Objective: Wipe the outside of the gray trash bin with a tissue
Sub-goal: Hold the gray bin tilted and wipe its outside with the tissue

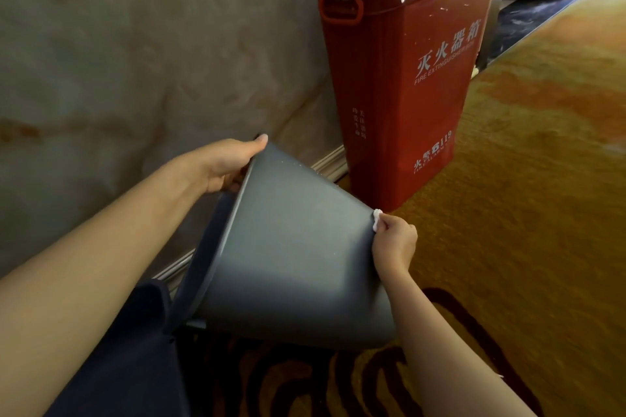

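The gray trash bin (291, 247) is tipped on its side above the carpet, its open mouth toward me and to the left, its narrower bottom pointing right. My left hand (225, 164) grips the bin's rim at the top, thumb lying along the edge. My right hand (394, 242) is closed on a small wad of white tissue (376, 218) and presses it against the bin's outer wall by the bottom edge. A few pale specks dot the bin's upper side.
A red fire extinguisher box (403, 85) stands upright just behind the bin, against a beige marble wall (118, 61) with a baseboard. Patterned orange and dark red carpet (528, 179) covers the floor to the right. Dark blue clothing (128, 359) fills the lower left.
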`<state>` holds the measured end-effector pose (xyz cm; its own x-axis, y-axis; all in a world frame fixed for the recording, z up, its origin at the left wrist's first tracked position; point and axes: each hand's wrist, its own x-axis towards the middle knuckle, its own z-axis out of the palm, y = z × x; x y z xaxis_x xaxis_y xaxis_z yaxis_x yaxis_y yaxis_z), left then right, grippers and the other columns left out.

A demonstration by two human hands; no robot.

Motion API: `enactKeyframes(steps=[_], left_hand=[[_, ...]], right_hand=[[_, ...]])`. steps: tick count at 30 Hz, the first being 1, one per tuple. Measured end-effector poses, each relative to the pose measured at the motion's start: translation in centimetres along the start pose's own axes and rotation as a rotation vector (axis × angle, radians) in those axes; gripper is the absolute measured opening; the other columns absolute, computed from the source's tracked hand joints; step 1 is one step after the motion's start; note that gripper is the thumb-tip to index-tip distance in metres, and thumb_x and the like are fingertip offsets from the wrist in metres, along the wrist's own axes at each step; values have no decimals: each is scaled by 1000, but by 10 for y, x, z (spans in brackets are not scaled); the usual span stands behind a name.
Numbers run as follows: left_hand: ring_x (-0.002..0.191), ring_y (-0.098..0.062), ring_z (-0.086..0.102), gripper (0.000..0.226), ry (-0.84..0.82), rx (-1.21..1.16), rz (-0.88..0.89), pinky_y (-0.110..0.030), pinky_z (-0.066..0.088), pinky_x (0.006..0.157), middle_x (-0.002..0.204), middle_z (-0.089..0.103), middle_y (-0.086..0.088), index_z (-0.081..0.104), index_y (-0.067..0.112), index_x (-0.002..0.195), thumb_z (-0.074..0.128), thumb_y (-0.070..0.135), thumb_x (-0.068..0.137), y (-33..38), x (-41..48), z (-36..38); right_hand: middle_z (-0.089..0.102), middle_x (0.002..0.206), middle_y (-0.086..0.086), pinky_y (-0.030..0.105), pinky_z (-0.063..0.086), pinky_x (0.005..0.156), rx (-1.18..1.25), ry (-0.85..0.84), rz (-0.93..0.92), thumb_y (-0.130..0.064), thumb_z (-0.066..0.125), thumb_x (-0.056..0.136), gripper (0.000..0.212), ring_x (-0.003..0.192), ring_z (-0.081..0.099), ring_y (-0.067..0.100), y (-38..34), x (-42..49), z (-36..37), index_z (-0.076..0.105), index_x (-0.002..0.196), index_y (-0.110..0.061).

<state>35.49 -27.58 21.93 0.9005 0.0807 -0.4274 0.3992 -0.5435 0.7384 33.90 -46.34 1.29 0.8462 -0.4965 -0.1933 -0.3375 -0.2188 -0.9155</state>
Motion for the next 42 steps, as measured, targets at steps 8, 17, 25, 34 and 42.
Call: enactKeyframes(steps=[8,17,25,34,42], left_hand=[[52,-10,57,22,55,29,149,-14,47,41,72,56,-6,54,10,75,44,15,94,19,-7,13],[91,-16,70,22,-20,-1,434,-29,53,82,93,75,-2,68,20,98,47,20,92,4,-56,6],[89,-12,71,26,-174,-175,400,-18,54,68,97,76,1,68,22,99,55,28,78,-30,-62,-6],[81,-5,71,22,-109,-203,352,-14,53,61,88,77,6,68,19,97,47,19,91,-44,-55,-25],[76,-5,71,23,-17,-235,372,-15,54,60,81,77,7,68,21,90,46,19,93,-47,-43,-20]], right_hand=[[70,98,9,29,36,76,86,180,-131,-10,49,93,22,95,51,23,-5,-21,-13,70,93,-3],[69,108,10,13,38,90,407,249,-720,0,64,82,25,94,50,11,-117,-115,7,67,106,-4],[71,100,7,20,40,77,321,302,-692,0,60,84,22,84,49,16,-104,-98,-2,68,103,-6],[67,111,9,25,37,82,147,242,-109,-12,49,93,24,105,52,22,4,-44,-20,64,112,-6],[60,102,13,25,36,78,92,348,-115,-9,47,94,18,96,49,23,10,-68,-10,60,105,-2]])
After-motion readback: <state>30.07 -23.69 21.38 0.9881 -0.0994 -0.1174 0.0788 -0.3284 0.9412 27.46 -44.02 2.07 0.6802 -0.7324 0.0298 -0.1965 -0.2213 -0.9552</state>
